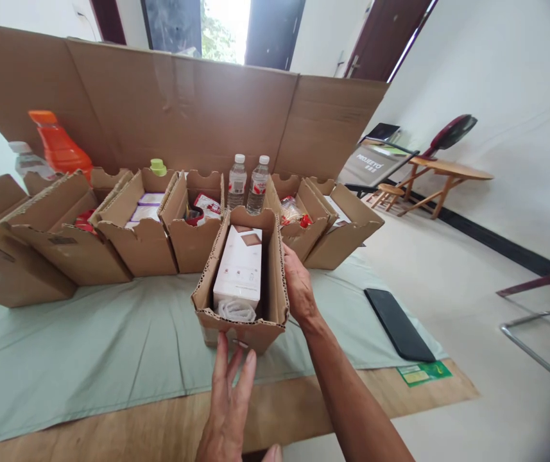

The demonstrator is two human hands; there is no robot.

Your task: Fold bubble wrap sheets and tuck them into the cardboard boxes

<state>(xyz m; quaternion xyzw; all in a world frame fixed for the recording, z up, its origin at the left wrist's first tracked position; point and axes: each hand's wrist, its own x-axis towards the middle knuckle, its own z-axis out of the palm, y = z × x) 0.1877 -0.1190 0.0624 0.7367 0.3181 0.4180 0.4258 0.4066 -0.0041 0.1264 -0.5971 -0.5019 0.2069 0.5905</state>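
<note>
A narrow open-topped cardboard box [243,332] stands forward of a row of similar boxes. Inside lie a white product box [239,269] and a coil of pale, clear cord [236,311]. My right hand [298,285] is against the box's right wall and grips it there, its fingertips partly hidden. At the box's front wall is my left hand [229,391], fingers stretched and apart, the tips touching the cardboard or very near it. Behind the box, two water bottles [237,183] with white caps stand upright side by side.
Several cardboard boxes [154,247] holding packets flank the bottles. A tall cardboard panel [183,109] rises behind them. An orange bottle [63,147] tilts at the left. On the green cloth [159,333] lies a black flat object [397,324], near a green card [423,373].
</note>
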